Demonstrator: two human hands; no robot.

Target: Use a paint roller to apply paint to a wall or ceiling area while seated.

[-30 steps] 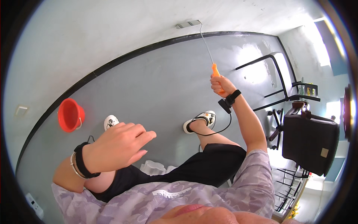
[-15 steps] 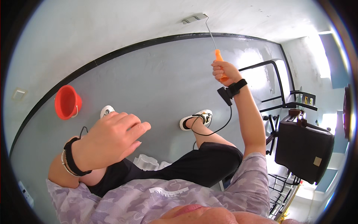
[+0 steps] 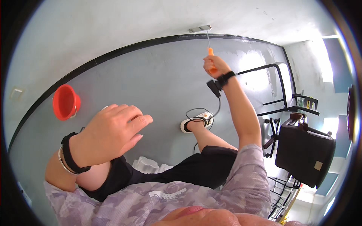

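Note:
My right hand (image 3: 215, 66) is closed around the orange handle of a paint roller (image 3: 210, 52). Its thin metal rod runs up to a grey and white roller head (image 3: 200, 29), which lies against the white wall (image 3: 124, 22) just above the black baseboard (image 3: 166, 39). Below that wrist, a strap holds a small black box with a cable hanging from it. In front of my body on the left hovers my left hand (image 3: 113, 132), its fingers loosely bent and apart, with nothing in it.
A red bucket (image 3: 65, 101) with a white handle stands on the grey floor (image 3: 132, 71) at the left. On the right are a black-framed chair (image 3: 281, 79) and a dark office chair (image 3: 306, 150). A white lumpy object (image 3: 147, 165) sits beneath me. Cable loops near my shoe (image 3: 197, 122).
My right hand has moved left, and the roller head has slid down the wall toward the baseboard. My left hand has hardly moved.

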